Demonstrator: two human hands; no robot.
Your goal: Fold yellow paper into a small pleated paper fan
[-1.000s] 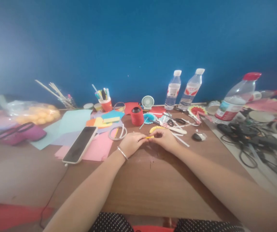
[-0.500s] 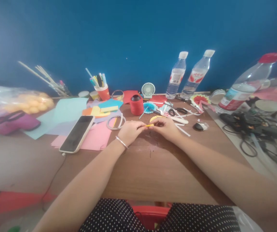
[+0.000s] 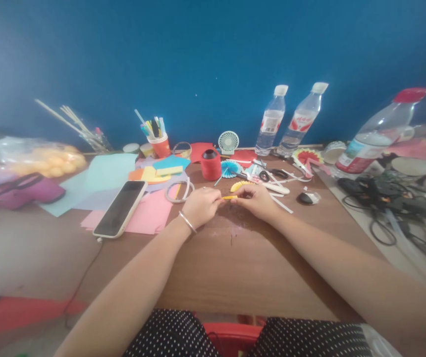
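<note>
Both my hands rest on the brown table (image 3: 235, 263), meeting over a small folded yellow paper strip (image 3: 230, 197). My left hand (image 3: 201, 206), with a silver bangle at the wrist, pinches the strip's left end. My right hand (image 3: 255, 201) pinches its right end, fingers curled. Just behind the hands lies a yellow pleated paper fan (image 3: 239, 185).
A phone (image 3: 121, 208) lies on pink paper (image 3: 149, 218) to the left. Behind stand a red thread spool (image 3: 210, 165), a pen cup (image 3: 161, 144), a small fan (image 3: 228, 142), scissors (image 3: 272, 174) and two water bottles (image 3: 270, 127). Cables (image 3: 391, 208) crowd the right.
The view shifted up, then back down slightly. My hands stay together on the yellow strip, with only small finger movement.
</note>
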